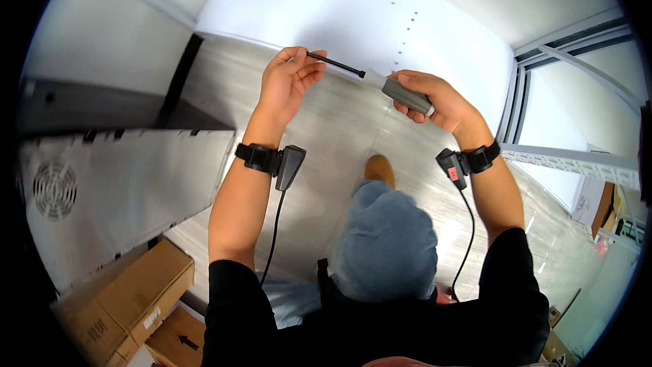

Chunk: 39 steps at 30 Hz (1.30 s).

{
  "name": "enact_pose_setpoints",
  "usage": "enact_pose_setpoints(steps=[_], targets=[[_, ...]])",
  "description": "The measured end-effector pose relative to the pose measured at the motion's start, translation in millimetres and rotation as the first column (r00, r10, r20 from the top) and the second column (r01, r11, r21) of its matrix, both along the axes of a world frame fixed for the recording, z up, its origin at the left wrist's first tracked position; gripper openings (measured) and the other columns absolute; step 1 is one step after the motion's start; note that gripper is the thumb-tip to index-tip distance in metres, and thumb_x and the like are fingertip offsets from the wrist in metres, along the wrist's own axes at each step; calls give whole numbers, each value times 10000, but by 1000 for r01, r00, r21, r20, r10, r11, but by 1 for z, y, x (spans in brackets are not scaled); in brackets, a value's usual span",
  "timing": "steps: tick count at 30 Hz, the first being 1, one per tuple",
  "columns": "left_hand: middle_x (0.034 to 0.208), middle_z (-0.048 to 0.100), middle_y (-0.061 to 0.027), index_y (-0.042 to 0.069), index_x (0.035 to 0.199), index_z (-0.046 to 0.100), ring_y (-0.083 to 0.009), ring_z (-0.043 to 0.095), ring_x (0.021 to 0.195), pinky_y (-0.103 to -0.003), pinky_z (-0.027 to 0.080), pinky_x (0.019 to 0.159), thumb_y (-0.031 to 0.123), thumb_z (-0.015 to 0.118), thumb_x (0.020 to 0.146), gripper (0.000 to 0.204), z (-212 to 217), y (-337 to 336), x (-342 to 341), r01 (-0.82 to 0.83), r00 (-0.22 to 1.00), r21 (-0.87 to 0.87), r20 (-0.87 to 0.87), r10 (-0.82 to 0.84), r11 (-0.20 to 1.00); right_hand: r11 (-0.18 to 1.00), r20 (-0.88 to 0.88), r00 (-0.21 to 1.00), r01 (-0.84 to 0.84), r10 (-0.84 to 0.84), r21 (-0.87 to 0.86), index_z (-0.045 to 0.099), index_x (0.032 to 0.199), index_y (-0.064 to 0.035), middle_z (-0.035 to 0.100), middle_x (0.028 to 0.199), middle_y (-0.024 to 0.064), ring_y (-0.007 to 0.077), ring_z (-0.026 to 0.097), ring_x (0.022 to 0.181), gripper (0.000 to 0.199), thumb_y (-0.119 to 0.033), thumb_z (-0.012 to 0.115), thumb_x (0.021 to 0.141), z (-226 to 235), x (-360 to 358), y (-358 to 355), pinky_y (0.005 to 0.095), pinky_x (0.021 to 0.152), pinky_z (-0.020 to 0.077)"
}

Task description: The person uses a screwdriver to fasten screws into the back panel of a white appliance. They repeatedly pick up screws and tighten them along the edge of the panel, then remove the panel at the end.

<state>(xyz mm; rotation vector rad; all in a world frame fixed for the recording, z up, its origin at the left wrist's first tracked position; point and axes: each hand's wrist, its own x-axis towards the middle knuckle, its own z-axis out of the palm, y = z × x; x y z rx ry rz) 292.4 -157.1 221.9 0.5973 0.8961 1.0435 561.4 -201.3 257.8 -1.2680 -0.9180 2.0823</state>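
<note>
My left hand (285,85) pinches a thin black rod (333,62) at its left end between thumb and fingers. The rod slants slightly down to the right and ends in a small, thicker black head. Wrapped round a tool with a thick grey handle (409,97) is my right hand (438,98). A pale, blurred part of this tool points left toward the rod's head; I cannot tell whether the two touch. Both hands are in the air, in front of a large white panel (285,3) with a line of small dark dots.
A grey metal cabinet (136,190) with a round vent stands at left, above cardboard boxes (139,285). Metal frame rails (577,160) run along the right. Cables (273,245) hang from black devices strapped to both wrists. My knee and brown shoe (379,170) are below the hands.
</note>
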Motion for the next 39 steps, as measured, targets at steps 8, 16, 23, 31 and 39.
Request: enact_pose_setpoints(steps=[8, 16, 23, 31, 39], targets=[[948, 649, -103, 50, 940, 560, -162, 602, 806, -278, 494, 741, 105, 560, 908, 64, -88, 102, 80, 16, 994, -235, -102, -41, 972, 971, -31, 980, 192, -199, -144, 531, 1109, -5, 553, 650, 61, 82, 415, 443, 330, -272, 503, 916, -92, 70, 37, 201, 388, 313], [794, 658, -16, 41, 899, 699, -79, 570, 711, -222, 460, 646, 130, 701, 810, 125, -158, 166, 141, 127, 679, 113, -734, -3, 986, 885, 52, 906, 422, -421, -196, 547, 1096, -28, 549, 648, 37, 78, 433, 467, 338, -291, 549, 884, -132, 110, 55, 207, 422, 320], [809, 665, -28, 78, 884, 722, -110, 606, 715, -247, 485, 660, 158, 721, 771, 139, -178, 191, 177, 233, 370, 177, -925, 82, 956, 841, -4, 862, 494, -507, -221, 526, 1126, -30, 552, 680, 43, 87, 444, 493, 333, -280, 525, 906, -151, 118, 65, 212, 445, 334], [795, 609, 15, 157, 879, 729, -144, 583, 696, -291, 475, 635, 157, 719, 747, 133, -180, 193, 186, 262, 291, 261, -939, 182, 929, 837, -12, 856, 503, -518, -215, 515, 1146, -25, 547, 694, 57, 94, 439, 509, 340, -274, 508, 914, -154, 118, 69, 217, 460, 345], [862, 635, -39, 91, 998, 690, -141, 585, 708, -279, 480, 658, 147, 706, 781, 224, -172, 176, 154, 215, 488, 190, -871, 63, 958, 886, -8, 895, 441, -446, -144, 544, 1113, -34, 550, 670, 36, 85, 446, 495, 328, -285, 521, 903, -135, 107, 76, 211, 452, 313]])
